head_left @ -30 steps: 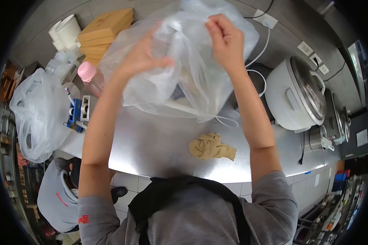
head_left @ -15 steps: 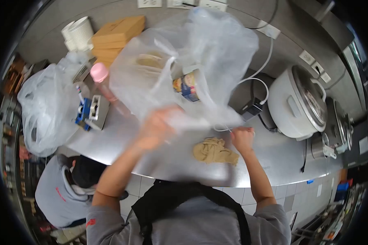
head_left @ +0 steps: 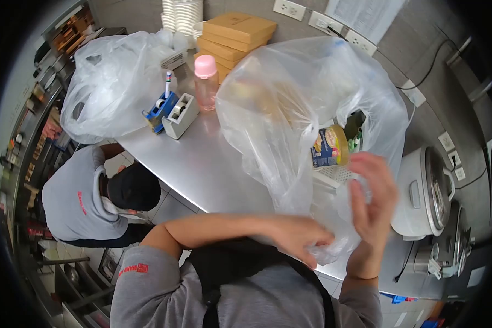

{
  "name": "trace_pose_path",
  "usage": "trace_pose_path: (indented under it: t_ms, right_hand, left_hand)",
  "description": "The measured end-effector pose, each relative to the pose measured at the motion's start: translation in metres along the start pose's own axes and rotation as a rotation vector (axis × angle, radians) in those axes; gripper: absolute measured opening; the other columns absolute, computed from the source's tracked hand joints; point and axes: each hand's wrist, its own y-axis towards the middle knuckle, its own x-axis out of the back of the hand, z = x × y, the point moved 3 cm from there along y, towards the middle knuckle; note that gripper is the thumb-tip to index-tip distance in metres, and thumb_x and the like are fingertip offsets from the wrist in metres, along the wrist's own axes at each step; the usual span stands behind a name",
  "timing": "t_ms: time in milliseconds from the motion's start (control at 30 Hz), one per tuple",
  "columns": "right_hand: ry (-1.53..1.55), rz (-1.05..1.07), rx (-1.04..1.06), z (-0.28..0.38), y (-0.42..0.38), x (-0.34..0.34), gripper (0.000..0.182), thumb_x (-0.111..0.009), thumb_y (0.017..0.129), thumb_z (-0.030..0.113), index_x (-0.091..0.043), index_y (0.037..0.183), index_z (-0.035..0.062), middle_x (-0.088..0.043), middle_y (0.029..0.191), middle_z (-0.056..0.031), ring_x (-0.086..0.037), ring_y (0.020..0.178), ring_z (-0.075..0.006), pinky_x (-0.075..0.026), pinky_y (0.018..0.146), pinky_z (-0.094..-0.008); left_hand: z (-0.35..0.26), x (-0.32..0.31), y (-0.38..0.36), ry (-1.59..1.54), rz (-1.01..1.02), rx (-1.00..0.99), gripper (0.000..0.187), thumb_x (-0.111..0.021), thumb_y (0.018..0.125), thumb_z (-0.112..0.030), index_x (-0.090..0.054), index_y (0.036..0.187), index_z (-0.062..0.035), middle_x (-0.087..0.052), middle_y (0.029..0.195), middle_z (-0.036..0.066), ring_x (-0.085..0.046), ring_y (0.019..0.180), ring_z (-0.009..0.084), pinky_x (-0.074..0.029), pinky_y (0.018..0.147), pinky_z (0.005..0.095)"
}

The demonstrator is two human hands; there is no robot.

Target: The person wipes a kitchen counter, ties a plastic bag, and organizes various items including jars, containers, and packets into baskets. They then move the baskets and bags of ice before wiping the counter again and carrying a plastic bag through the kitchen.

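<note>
A large clear plastic bag (head_left: pixel 273 131) stands on the steel counter, its near end drawn down toward my body. Inside or behind its film are a tub with a blue and yellow label (head_left: pixel 327 148) and a white perforated basket (head_left: pixel 333 177). My left hand (head_left: pixel 303 238) reaches across my front, fingers closed on the bunched plastic at the bag's near end. Slightly blurred, my right hand (head_left: pixel 374 194) is raised beside the tub, thumb and fingers apart in a curve, with some film between or behind them.
Left on the counter (head_left: pixel 202 169) are another plastic bag (head_left: pixel 115 82), tape dispensers (head_left: pixel 180 116) and a pink-capped bottle (head_left: pixel 206 85). Cardboard boxes (head_left: pixel 238 30) and stacked paper cups (head_left: pixel 186 16) stand behind. A rice cooker (head_left: pixel 415 197) is at right. A co-worker (head_left: pixel 82 191) bends down at left.
My left hand has moved right and nearer my body with the plastic; my right hand has risen. The bag's near end now hangs lower. The tan cloth is out of sight. The view has turned.
</note>
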Motion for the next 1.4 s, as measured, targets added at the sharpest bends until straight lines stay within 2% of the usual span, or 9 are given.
trace_pose_path:
  t_ms: [133,200,267,500,900,1000,1133,1200,1400]
  right_hand:
    - [-0.071,0.370,-0.255,-0.052,-0.047,-0.068,0.024,-0.062,0.075,0.013,-0.055,0.094,-0.0003,-0.057,0.088,-0.0171,-0.055,0.081,-0.0357,-0.045,0.069,-0.0425]
    - [-0.170,0.432,-0.295,-0.074,-0.079,-0.093,0.029,-0.064,0.074,0.017,-0.055,0.096,0.0008,-0.056,0.091,-0.0164,-0.054,0.085,-0.0347,-0.044,0.070,-0.0426]
    - [-0.215,0.440,-0.337,-0.086,-0.101,-0.114,0.031,-0.065,0.073,0.018,-0.054,0.097,0.0016,-0.054,0.095,-0.0158,-0.053,0.089,-0.0340,-0.043,0.072,-0.0424]
    - [-0.206,0.410,-0.340,-0.087,-0.118,-0.156,0.037,-0.068,0.068,0.017,-0.054,0.099,0.0032,-0.047,0.099,-0.0130,-0.045,0.099,-0.0313,-0.037,0.080,-0.0430]
    - [-0.168,0.109,-0.298,-0.108,-0.112,-0.192,0.040,-0.068,0.060,0.014,-0.052,0.094,0.0013,-0.047,0.104,-0.0154,-0.043,0.099,-0.0339,-0.033,0.084,-0.0476]
    - [-0.129,0.121,-0.255,-0.107,-0.107,-0.196,0.053,-0.068,0.061,0.016,-0.052,0.109,0.0009,-0.046,0.105,-0.0139,-0.043,0.099,-0.0327,-0.033,0.084,-0.0456]
    - [-0.113,0.140,-0.109,-0.093,-0.112,-0.207,0.040,-0.066,0.065,0.019,-0.057,0.102,0.0049,-0.048,0.109,-0.0149,-0.040,0.108,-0.0324,-0.032,0.087,-0.0463]
    - [-0.131,0.210,-0.045,-0.087,-0.129,-0.207,0.029,-0.065,0.069,0.023,-0.060,0.093,0.0071,-0.051,0.106,-0.0125,-0.043,0.107,-0.0302,-0.034,0.088,-0.0463]
    - [-0.154,0.398,-0.590,-0.125,-0.194,-0.145,0.026,-0.058,0.079,0.035,-0.064,0.076,0.0092,-0.061,0.080,-0.0106,-0.061,0.074,-0.0291,-0.048,0.063,-0.0380]
  left_hand:
    - [0.018,0.129,-0.072,0.145,-1.064,0.260,0.032,-0.074,0.067,-0.011,-0.055,0.092,-0.0066,-0.052,0.078,-0.001,-0.049,0.067,0.0088,-0.043,0.059,0.0243]
    - [0.051,0.205,-0.145,0.648,-1.593,0.368,0.044,-0.075,0.064,-0.015,-0.049,0.097,-0.0053,-0.055,0.088,0.005,-0.053,0.070,0.0181,-0.045,0.062,0.0309]
    - [0.079,0.237,-0.200,1.020,-1.655,0.703,0.063,-0.075,0.062,-0.014,-0.039,0.113,-0.0035,-0.052,0.103,0.014,-0.055,0.088,0.0284,-0.045,0.075,0.0375]
    - [0.113,0.255,-0.217,0.731,-1.701,1.129,0.094,-0.075,0.062,-0.025,-0.015,0.132,-0.0048,-0.034,0.126,0.026,-0.048,0.107,0.0401,-0.042,0.088,0.0393]
    - [0.081,0.218,-0.262,1.573,-1.414,1.524,0.061,-0.073,0.063,-0.024,-0.048,0.117,-0.0103,-0.046,0.121,0.011,-0.045,0.106,0.0324,-0.039,0.082,0.0455]
    - [0.042,0.216,-0.192,1.522,-1.396,0.530,0.045,-0.067,0.067,-0.013,-0.053,0.110,-0.0086,-0.053,0.111,0.013,-0.049,0.101,0.0317,-0.040,0.083,0.0421]
    - [0.035,0.132,-0.045,1.142,-0.664,-0.038,0.026,-0.062,0.074,-0.011,-0.056,0.099,-0.0064,-0.055,0.098,0.014,-0.055,0.087,0.0318,-0.044,0.077,0.0397]
    - [0.054,0.091,-0.011,1.027,-0.161,0.167,0.029,-0.063,0.076,-0.023,-0.055,0.099,-0.0076,-0.055,0.104,0.016,-0.057,0.087,0.0298,-0.046,0.076,0.0389]
    - [0.099,0.146,-0.107,1.527,-0.419,0.838,0.069,-0.065,0.072,-0.039,-0.038,0.123,-0.0016,-0.055,0.102,0.021,-0.061,0.083,0.0308,-0.051,0.064,0.0359]
